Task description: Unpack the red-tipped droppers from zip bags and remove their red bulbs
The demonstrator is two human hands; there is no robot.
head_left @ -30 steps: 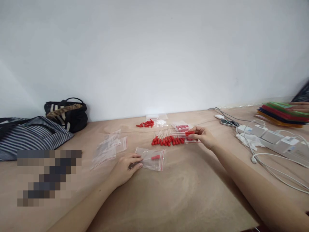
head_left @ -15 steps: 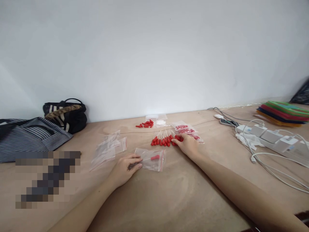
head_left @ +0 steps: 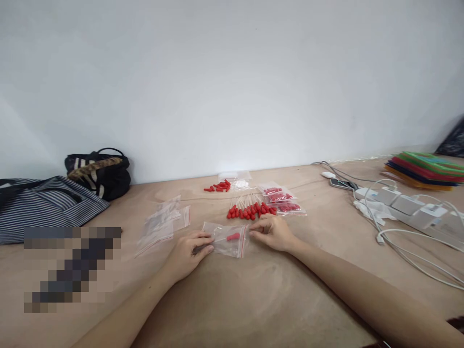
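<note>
A clear zip-lock bag (head_left: 224,246) lies flat in front of me, with one red-bulbed dropper (head_left: 233,236) inside. My left hand (head_left: 194,249) pinches the bag's left end between thumb and fingers. At the bag's right end, beside its red-lined mouth, is my right hand (head_left: 270,232), fingers closed together; what they hold, if anything, is hidden. Just beyond the bag, several droppers with red bulbs (head_left: 250,210) lie fanned out, bulbs toward me. Filled bags (head_left: 281,198) of red bulbs overlap to their right.
Several flat zip-lock bags (head_left: 163,222) lie at left. Loose red bulbs (head_left: 218,186) and clear tubes (head_left: 240,185) sit near the wall. A striped bag (head_left: 54,205) and black bag (head_left: 112,176) stand far left. Right are a power strip (head_left: 409,205), cables and colourful sheets (head_left: 424,169).
My right hand has left the right end of the dropper row and come toward me, down to the bag's mouth. My left hand has stayed on the bag.
</note>
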